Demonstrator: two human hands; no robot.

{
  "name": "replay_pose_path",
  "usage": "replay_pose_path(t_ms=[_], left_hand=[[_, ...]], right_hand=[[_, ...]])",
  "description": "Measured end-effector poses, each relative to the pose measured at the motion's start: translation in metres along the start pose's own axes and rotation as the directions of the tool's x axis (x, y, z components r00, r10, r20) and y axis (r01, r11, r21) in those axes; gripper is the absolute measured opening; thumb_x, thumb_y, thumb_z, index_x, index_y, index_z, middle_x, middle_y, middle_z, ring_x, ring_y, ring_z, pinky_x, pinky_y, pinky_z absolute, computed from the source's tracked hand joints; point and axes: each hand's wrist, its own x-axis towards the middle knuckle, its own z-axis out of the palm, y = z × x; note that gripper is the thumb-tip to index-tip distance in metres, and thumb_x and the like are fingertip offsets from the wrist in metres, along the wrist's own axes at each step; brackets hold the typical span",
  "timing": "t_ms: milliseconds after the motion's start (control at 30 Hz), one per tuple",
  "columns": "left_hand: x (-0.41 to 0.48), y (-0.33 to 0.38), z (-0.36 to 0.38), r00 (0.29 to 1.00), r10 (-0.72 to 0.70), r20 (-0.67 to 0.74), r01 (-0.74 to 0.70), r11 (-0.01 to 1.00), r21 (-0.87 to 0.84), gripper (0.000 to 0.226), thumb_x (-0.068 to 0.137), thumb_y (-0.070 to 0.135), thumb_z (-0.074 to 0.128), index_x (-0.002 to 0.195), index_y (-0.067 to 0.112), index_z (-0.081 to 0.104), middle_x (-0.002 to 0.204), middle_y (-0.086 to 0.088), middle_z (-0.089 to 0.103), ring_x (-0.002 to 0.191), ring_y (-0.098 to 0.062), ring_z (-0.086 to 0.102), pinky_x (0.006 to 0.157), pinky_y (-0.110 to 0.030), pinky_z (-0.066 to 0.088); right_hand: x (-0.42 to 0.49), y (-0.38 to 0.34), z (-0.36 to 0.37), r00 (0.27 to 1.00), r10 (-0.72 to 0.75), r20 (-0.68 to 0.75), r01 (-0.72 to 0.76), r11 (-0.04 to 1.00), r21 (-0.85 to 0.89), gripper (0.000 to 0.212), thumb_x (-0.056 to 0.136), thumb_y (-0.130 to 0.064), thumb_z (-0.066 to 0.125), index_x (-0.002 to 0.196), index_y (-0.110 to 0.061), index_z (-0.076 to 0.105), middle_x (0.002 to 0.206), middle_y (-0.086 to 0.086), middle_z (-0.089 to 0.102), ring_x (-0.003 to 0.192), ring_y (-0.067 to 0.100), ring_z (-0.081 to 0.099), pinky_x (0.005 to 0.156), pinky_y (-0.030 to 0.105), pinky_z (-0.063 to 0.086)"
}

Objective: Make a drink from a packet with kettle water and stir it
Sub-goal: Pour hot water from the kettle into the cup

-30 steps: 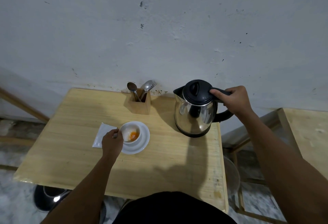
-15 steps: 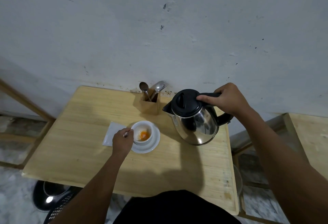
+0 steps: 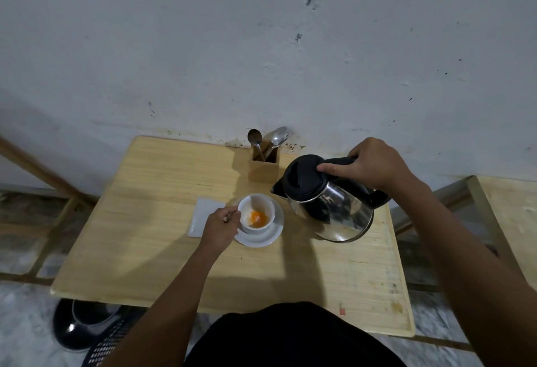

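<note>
A white cup (image 3: 257,215) with orange powder in its bottom stands on a white saucer (image 3: 270,238) on the wooden table (image 3: 162,250). My left hand (image 3: 219,227) grips the cup's handle at its left side. My right hand (image 3: 370,163) holds the black handle of a steel kettle (image 3: 331,201) with a black lid. The kettle is lifted off the table and tilted left, its spout just right of the cup's rim. No water shows at the spout. A white packet (image 3: 202,215) lies flat on the table, partly under my left hand.
A wooden holder (image 3: 265,167) with two spoons and a fork stands at the table's back edge by the wall. A second wooden table (image 3: 511,221) is at the right. Below the table's front left corner sit a dark pot and a black perforated basket (image 3: 87,329).
My right hand has lifted the kettle from the table, carried it left toward the cup and tilted its spout down. My left hand has stayed on the cup's handle.
</note>
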Motion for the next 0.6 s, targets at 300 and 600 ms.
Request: replay_pose_path(t_ms=[300, 600], left_hand=[[0.009, -0.007, -0.005, 0.997, 0.048, 0.059, -0.048, 0.999, 0.008, 0.028, 0.093, 0.02, 0.055, 0.117, 0.006, 0.063, 0.105, -0.013, 0.063, 0.076, -0.012, 0.063, 0.083, -0.043, 0.058], [0.014, -0.01, -0.009, 0.993, 0.051, 0.104, -0.053, 0.998, 0.016, 0.024, 0.092, 0.021, 0.055, 0.112, 0.011, 0.066, 0.097, -0.007, 0.066, 0.08, -0.017, 0.063, 0.085, -0.05, 0.057]], right_hand=[[-0.005, -0.018, 0.005, 1.0, 0.012, 0.014, -0.009, 0.985, -0.174, 0.087, 0.049, -0.093, 0.049, 0.052, -0.007, 0.056, 0.042, 0.001, 0.039, 0.043, 0.018, 0.045, 0.046, 0.027, 0.032], [-0.013, -0.034, 0.01, 0.998, 0.059, 0.012, -0.054, 0.962, -0.269, 0.078, 0.059, -0.085, 0.06, 0.052, -0.008, 0.055, 0.045, 0.0, 0.043, 0.046, 0.018, 0.047, 0.047, 0.025, 0.032]])
